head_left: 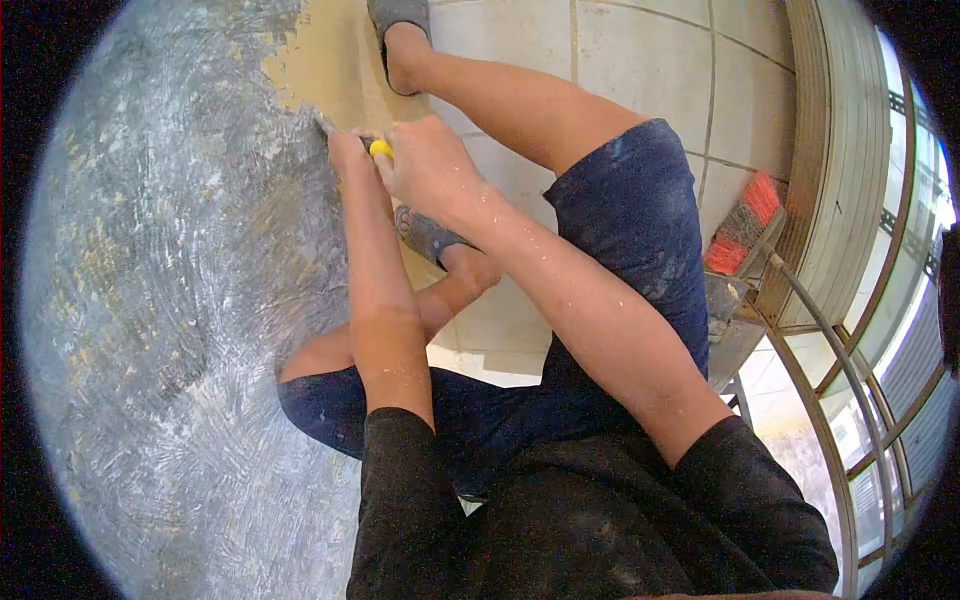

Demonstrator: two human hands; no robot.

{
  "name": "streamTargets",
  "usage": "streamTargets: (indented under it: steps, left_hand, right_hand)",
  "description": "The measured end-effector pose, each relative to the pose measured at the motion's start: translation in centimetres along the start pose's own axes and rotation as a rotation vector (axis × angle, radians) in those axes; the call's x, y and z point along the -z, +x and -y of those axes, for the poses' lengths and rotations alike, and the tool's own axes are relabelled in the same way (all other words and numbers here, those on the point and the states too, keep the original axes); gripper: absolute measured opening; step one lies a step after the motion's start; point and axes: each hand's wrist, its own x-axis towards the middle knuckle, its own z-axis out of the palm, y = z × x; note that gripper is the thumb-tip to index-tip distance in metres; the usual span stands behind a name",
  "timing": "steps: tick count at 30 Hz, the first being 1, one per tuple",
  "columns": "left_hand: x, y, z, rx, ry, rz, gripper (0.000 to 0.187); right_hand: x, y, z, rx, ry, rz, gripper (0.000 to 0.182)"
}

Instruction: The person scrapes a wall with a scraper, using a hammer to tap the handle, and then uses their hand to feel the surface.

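Both my hands meet at the edge of a mottled grey painted wall (190, 300). My right hand (432, 168) is closed around the yellow-ended handle of a scraper (380, 148). Closer to the wall, my left hand (348, 153) is wrapped over the front part of the same tool, its fingers partly hidden. A thin grey blade tip pokes out past it, against the surface where grey coating meets a bare tan strip (335, 60). The rest of the blade is covered by my hands.
Pale tiles (640, 60) make up the floor, with my two dark clogs (400, 12) beside the wall. At right stand a red-bristled broom (745, 225), a grey dustpan-like container (728, 320) and a metal-framed sliding door (840, 200). My bent knees flank my arms.
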Motion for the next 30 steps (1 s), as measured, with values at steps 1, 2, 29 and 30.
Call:
streamTargets:
  steps: [1,2,29,30]
  left_hand:
    - [-0.4,0.6,0.0,0.005,0.048,-0.006,0.028]
    - [-1.1,1.2,0.0,0.010,0.100,-0.010,0.028]
    - [-1.5,-3.8,-5.0,-0.198,0.205,-0.036,0.025]
    - [-1.4,-3.1,-4.9,-0.228,0.286,-0.009,0.025]
  right_hand:
    - [-0.1,0.6,0.1,-0.001,-0.008,0.011,0.025]
    - [-0.2,1.1,0.1,-0.004,-0.015,0.019,0.025]
    - [3.3,0.5,2.4,0.080,-0.080,-0.038,0.024]
    - [2.7,0.9,2.2,0.081,-0.077,-0.030,0.024]
